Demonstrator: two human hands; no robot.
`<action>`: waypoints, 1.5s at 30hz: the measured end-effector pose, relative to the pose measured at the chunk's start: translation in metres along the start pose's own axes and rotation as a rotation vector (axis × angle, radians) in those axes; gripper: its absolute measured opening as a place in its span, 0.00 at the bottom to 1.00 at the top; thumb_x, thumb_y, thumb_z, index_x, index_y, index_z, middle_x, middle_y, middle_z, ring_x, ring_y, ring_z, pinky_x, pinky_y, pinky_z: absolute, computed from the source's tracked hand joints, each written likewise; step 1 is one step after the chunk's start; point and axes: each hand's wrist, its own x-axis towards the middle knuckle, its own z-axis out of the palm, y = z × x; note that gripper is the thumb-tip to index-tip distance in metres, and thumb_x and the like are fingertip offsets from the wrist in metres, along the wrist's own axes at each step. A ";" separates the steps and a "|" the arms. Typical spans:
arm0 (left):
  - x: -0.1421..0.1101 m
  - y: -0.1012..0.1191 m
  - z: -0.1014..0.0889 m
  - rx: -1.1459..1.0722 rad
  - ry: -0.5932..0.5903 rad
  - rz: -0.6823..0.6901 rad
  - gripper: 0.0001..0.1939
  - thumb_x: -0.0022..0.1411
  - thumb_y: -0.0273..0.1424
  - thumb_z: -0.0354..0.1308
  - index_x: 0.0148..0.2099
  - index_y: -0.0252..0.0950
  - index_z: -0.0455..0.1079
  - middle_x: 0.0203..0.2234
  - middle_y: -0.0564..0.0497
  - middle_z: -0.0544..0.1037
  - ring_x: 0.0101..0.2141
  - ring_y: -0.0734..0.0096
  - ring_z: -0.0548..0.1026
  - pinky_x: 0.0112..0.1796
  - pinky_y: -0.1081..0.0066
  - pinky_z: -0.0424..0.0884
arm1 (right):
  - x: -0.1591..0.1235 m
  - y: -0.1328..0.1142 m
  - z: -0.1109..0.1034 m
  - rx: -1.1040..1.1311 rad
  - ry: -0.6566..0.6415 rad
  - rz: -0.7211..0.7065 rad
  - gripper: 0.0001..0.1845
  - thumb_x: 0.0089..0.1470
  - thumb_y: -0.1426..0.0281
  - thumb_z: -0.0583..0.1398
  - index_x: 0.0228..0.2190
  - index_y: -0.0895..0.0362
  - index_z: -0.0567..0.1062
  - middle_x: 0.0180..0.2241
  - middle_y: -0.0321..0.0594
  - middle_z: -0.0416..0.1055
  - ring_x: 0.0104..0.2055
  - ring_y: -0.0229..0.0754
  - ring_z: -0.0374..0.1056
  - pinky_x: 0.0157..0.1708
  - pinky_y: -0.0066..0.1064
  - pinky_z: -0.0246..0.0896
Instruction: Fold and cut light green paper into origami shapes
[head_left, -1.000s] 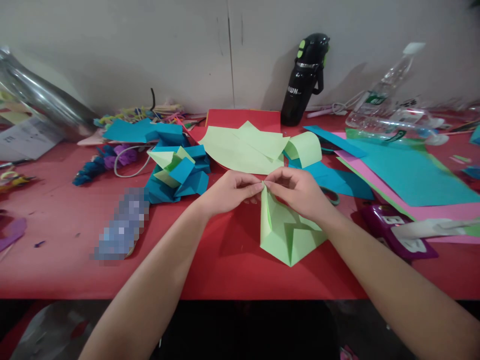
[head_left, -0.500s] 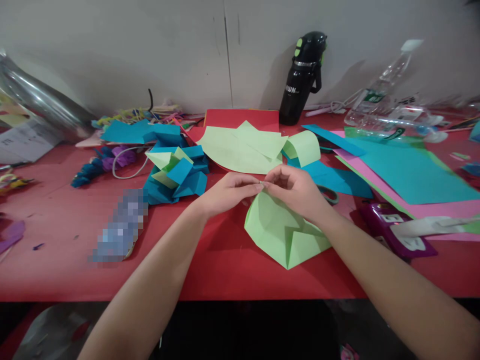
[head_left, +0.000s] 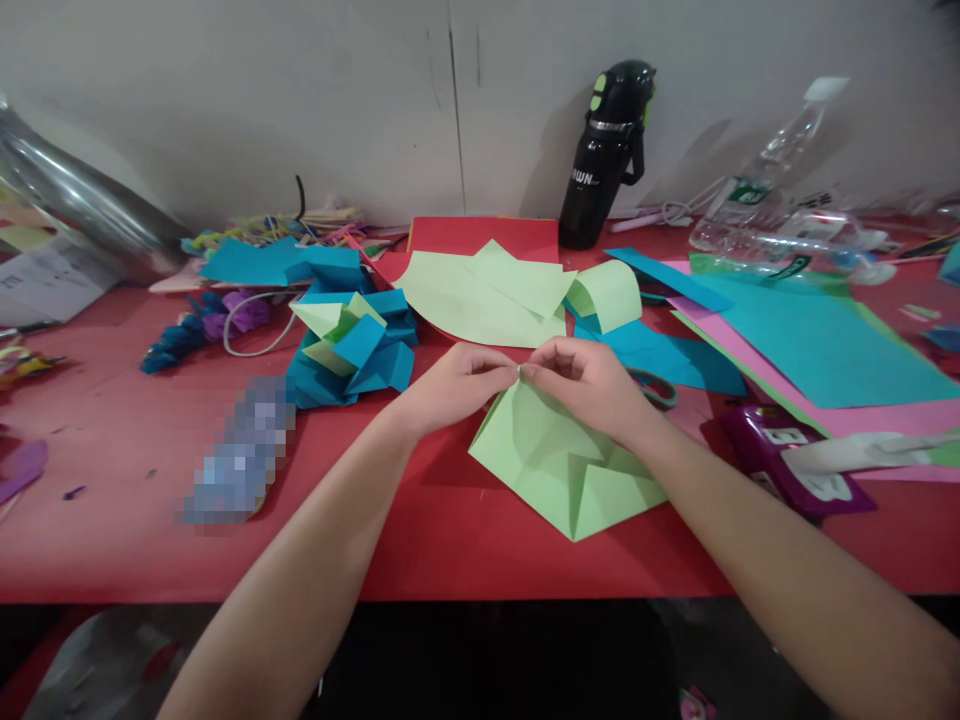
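A light green sheet of folded paper (head_left: 551, 445) lies toward the front of the red table, with creases and a raised flap showing. My left hand (head_left: 476, 383) pinches its far tip between thumb and fingers. Right beside it, my right hand (head_left: 581, 380) also pinches that tip, so the two thumbs nearly meet. Part of the paper's right side is hidden under my right hand and forearm. To the left of my hands sits a blue and green folded paper piece (head_left: 352, 350).
Light green paper (head_left: 457, 290) lies behind my hands. A black bottle (head_left: 596, 165) stands by the wall. Blue and pink sheets (head_left: 817, 340), clear plastic bottles (head_left: 757, 180) and a purple object (head_left: 795, 465) are on the right. A pixelated item (head_left: 244, 455) lies on the left.
The green paper's left edge has swung outward to the left, and its left corner now looks sharper. Both hands stay almost in place, still pinching the tip.
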 end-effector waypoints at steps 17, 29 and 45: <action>0.000 -0.002 -0.002 0.096 0.019 0.048 0.13 0.62 0.37 0.56 0.30 0.35 0.74 0.23 0.53 0.73 0.25 0.74 0.67 0.26 0.73 0.61 | 0.003 0.001 -0.007 -0.043 0.049 0.056 0.11 0.56 0.61 0.64 0.29 0.57 0.75 0.27 0.37 0.71 0.28 0.37 0.63 0.26 0.30 0.56; 0.004 -0.010 0.004 0.045 0.029 0.063 0.15 0.64 0.40 0.57 0.32 0.35 0.75 0.26 0.52 0.75 0.28 0.72 0.70 0.29 0.73 0.65 | 0.003 0.000 -0.004 -0.040 0.077 0.013 0.09 0.58 0.66 0.61 0.29 0.57 0.76 0.27 0.36 0.72 0.29 0.37 0.65 0.28 0.30 0.58; 0.000 -0.005 0.000 0.032 0.025 0.061 0.09 0.62 0.35 0.61 0.35 0.35 0.78 0.30 0.51 0.81 0.33 0.68 0.77 0.32 0.72 0.70 | 0.003 0.000 -0.007 -0.062 0.151 0.016 0.07 0.54 0.67 0.62 0.27 0.57 0.77 0.26 0.36 0.74 0.27 0.37 0.66 0.27 0.29 0.59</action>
